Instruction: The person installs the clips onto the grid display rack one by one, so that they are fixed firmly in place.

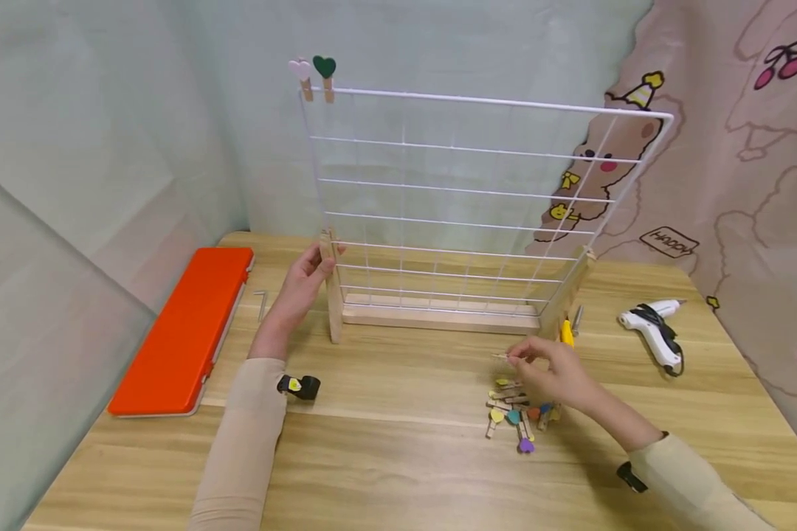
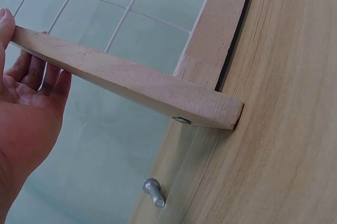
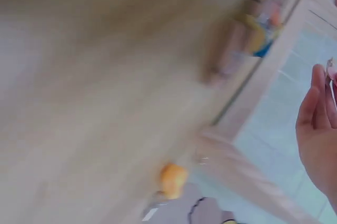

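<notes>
A white wire grid stands in a wooden frame with a base bar. My left hand grips the left wooden upright, thumb on one side and fingers on the other, as the left wrist view also shows. Between thumb and fingertips my right hand pinches a small wooden clothespin, held above a loose pile of heart-topped clothespins. Two more, one with a pink heart and one with a green heart, sit on the grid's top wire at its left corner.
An orange-red case lies at the table's left, with a hex key beside it. Near the right upright are a yellow-handled tool and a bolt. A white glue gun lies farther right. Another bolt shows near the left upright.
</notes>
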Tool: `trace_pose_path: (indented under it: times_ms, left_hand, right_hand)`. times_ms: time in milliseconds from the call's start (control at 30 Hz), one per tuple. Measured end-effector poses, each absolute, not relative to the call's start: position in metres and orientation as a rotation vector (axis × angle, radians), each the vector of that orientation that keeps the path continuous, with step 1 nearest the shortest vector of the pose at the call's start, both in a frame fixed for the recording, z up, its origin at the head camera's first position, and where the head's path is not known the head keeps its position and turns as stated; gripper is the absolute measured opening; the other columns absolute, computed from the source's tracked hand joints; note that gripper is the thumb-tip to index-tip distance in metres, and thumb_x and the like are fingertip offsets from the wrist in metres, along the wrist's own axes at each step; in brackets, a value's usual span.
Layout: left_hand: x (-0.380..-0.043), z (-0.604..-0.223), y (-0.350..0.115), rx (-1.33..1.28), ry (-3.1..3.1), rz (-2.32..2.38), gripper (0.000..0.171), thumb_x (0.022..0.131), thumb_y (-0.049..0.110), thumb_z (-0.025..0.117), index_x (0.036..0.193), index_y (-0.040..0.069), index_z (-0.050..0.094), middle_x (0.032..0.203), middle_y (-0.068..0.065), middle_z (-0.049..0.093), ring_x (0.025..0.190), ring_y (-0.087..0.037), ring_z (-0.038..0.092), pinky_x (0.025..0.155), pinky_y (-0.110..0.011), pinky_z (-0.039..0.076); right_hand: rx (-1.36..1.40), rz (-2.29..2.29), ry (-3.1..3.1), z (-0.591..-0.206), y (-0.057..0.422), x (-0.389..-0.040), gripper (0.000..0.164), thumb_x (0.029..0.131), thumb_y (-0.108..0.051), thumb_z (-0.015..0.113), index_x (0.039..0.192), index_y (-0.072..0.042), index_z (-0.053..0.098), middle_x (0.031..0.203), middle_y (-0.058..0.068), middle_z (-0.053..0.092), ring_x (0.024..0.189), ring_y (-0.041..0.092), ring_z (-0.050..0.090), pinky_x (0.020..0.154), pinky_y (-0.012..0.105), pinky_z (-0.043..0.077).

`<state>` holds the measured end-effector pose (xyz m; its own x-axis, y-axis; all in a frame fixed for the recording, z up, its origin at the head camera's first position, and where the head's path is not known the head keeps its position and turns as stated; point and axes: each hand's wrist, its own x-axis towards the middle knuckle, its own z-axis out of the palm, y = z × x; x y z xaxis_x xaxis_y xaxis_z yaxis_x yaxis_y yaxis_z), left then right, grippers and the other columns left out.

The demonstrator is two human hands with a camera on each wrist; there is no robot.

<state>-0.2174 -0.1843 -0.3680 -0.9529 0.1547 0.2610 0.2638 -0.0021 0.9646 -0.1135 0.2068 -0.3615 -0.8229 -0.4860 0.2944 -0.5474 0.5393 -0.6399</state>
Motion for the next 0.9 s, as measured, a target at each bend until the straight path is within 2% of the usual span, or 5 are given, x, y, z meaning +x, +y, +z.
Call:
trace_pose_path:
  times_ms: [233, 367, 600, 800, 900]
  left_hand:
    - [-0.218, -0.370, -0.184, -0.432, -2.188, -2.114, 0.042, 0.087, 0.032, 0.046, 0.123, 0.010, 0.045, 0.129, -0.010, 0.041, 0.117, -0.021, 0.035, 0.100, -0.040, 0.022]
    - [-0.220, -0.371, -0.183, -0.415, -2.184, -2.108, 0.039, 0.088, 0.031, 0.046, 0.121, 0.012, 0.047, 0.128, -0.009, 0.042, 0.116, -0.018, 0.036, 0.100, -0.040, 0.022]
    - [-0.222, -0.371, -0.184, -0.449, -2.157, -2.119, 0.043, 0.087, 0.030, 0.046, 0.123, 0.007, 0.045, 0.129, -0.013, 0.041, 0.116, -0.019, 0.036, 0.100, -0.041, 0.023]
    - [-0.222, -0.372, -0.184, -0.455, -2.141, -2.130, 0.042, 0.087, 0.029, 0.046, 0.122, 0.006, 0.045, 0.127, -0.012, 0.042, 0.117, -0.024, 0.035, 0.099, -0.041, 0.023]
    - [-0.223, -0.372, -0.183, -0.436, -2.147, -2.132, 0.042, 0.087, 0.031, 0.046, 0.122, 0.007, 0.046, 0.127, -0.008, 0.043, 0.117, -0.024, 0.034, 0.100, -0.041, 0.022]
  right_hand:
    - [0.995, 1.346, -2.611, -0.308, 0.169, -0.121, 0.008, 0.080, 0.001, 0.058, 0.086, -0.005, 0.060, 0.074, 0.003, 0.061, 0.065, 0.015, 0.056, 0.058, 0.025, 0.045]
    - [1.111, 1.408, -2.519, -0.263, 0.135, -0.130, 0.007, 0.082, -0.002, 0.057, 0.087, -0.004, 0.060, 0.077, 0.001, 0.060, 0.067, 0.013, 0.051, 0.059, 0.024, 0.042]
    - [1.357, 1.289, -2.251, -0.176, 0.084, -0.159, 0.010, 0.082, -0.004, 0.057, 0.090, 0.000, 0.060, 0.075, 0.004, 0.063, 0.063, 0.008, 0.058, 0.051, 0.022, 0.044]
    - [1.257, 1.032, -2.256, -0.107, 0.050, -0.169, 0.018, 0.084, -0.009, 0.055, 0.098, -0.001, 0.063, 0.086, 0.004, 0.062, 0.073, 0.005, 0.052, 0.065, 0.018, 0.040]
    - [1.126, 1.134, -2.345, -0.086, 0.039, -0.175, 0.026, 0.084, -0.013, 0.056, 0.108, -0.004, 0.059, 0.092, 0.004, 0.060, 0.080, 0.010, 0.051, 0.072, 0.018, 0.039]
